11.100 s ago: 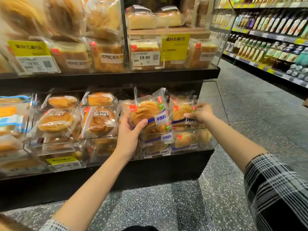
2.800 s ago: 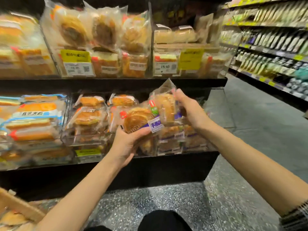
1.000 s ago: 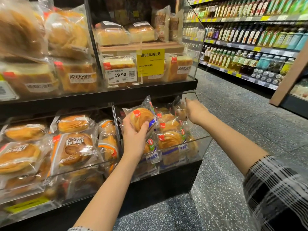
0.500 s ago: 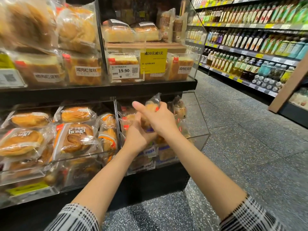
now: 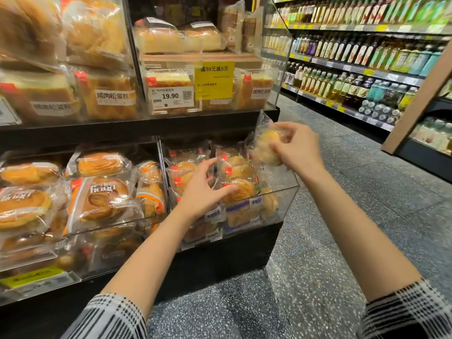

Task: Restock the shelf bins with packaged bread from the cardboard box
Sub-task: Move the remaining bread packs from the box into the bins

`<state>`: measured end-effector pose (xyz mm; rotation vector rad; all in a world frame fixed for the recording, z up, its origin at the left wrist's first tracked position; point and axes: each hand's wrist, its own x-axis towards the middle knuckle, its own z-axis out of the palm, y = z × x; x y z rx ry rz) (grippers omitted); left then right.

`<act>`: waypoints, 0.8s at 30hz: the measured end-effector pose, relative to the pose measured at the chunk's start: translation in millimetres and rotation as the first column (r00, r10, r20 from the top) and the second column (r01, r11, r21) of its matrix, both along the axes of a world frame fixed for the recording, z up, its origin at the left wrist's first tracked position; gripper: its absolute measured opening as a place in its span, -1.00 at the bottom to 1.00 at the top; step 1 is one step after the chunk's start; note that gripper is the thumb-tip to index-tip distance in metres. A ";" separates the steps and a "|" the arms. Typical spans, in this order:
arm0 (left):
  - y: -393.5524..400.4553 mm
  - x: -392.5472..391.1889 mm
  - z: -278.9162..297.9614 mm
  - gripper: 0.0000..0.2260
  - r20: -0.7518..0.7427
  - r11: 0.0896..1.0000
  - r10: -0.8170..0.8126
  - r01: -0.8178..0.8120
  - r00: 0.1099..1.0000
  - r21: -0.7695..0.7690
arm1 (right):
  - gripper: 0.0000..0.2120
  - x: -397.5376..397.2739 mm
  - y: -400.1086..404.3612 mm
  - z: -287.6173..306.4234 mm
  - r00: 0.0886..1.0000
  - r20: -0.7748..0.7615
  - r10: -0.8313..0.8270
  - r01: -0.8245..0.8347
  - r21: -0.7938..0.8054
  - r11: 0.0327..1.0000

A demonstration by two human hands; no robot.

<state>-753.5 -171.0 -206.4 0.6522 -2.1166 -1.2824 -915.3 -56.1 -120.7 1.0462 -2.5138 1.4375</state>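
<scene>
above the clear acrylic bin's right edge, the right hand pinches a round golden bun in crinkled clear wrap. at nine o'clock, the left hand rests flat-fingered on binned packs. speckled aisle floor lies at three o'clock.

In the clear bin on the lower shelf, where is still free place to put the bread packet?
The clear bin has bare room at its right end, between the stacked packets and the right wall, below the bread packet the right hand holds. The left part, under the left hand, is crowded.
</scene>
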 end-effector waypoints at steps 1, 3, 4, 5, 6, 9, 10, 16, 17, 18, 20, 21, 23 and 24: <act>0.3 -0.5 0.6 -0.29 0.000 1.000 0.004 -0.004 1.000 -0.006 | -0.62 -6.7 1.8 -1.6 0.996 -0.076 -0.036 0.041 0.063 0.997; -0.2 -1.0 1.3 -0.35 -0.003 1.000 0.011 -0.011 1.000 -0.003 | -0.60 -13.0 1.7 -11.5 0.991 -0.119 -0.058 0.077 0.165 0.983; -1.1 -1.3 1.1 -0.39 -0.007 1.000 0.013 -0.013 1.000 0.005 | -0.60 -15.2 -0.3 -20.2 0.994 -0.095 -0.049 0.067 0.196 0.978; -1.7 -1.5 0.6 -0.43 -0.009 1.000 0.016 -0.015 1.000 0.014 | -0.59 -14.9 -1.8 -28.6 0.997 -0.063 -0.041 0.053 0.218 0.975; -2.7 -2.1 -0.4 -0.47 -0.009 1.000 0.023 -0.023 1.000 0.022 | -0.59 -16.2 -4.4 -37.5 0.998 -0.044 -0.034 0.042 0.212 0.976; -3.4 -4.0 -1.5 -0.54 0.009 0.999 0.053 -0.053 0.999 0.000 | -0.60 -19.2 -12.4 -56.9 0.998 0.001 -0.063 0.062 0.125 0.990; -3.2 -4.5 -1.5 -0.55 0.015 0.998 0.061 -0.061 0.998 -0.012 | -0.62 -20.4 -14.7 -60.9 0.997 0.014 -0.071 0.069 0.102 0.992; -2.9 -4.6 -0.1 -0.56 0.013 0.997 0.077 -0.077 0.997 0.013 | -0.65 -21.1 -16.6 -80.6 0.995 0.001 -0.099 0.098 0.147 0.984; -2.6 -4.8 0.0 -0.56 0.009 0.997 0.079 -0.079 0.997 0.017 | -0.67 -19.7 -14.6 -81.6 0.993 -0.039 -0.113 0.119 0.203 0.972; -2.2 -4.9 0.1 -0.57 0.007 0.996 0.082 -0.082 0.997 0.018 | -0.68 -18.7 -12.3 -82.9 0.988 -0.093 -0.123 0.143 0.259 0.955; -2.1 -5.2 0.0 -0.58 0.005 0.996 0.089 -0.089 0.996 0.006 | -0.73 -15.5 -9.0 -84.9 0.968 -0.212 -0.135 0.208 0.373 0.904; -2.1 -5.3 -0.3 -0.58 0.004 0.996 0.089 -0.089 0.996 0.001 | -0.77 -14.9 -9.6 -87.0 0.956 -0.258 -0.141 0.242 0.419 0.875; -3.0 -5.3 -1.3 -0.59 -0.002 0.996 0.084 -0.084 0.996 0.001 | -0.85 -14.6 -14.1 -88.9 0.935 -0.314 -0.168 0.311 0.491 0.814; -3.1 -4.9 -1.7 -0.60 -0.007 0.997 0.082 -0.082 0.997 0.001 | -0.85 -13.2 -17.5 -88.1 0.924 -0.342 -0.173 0.341 0.528 0.778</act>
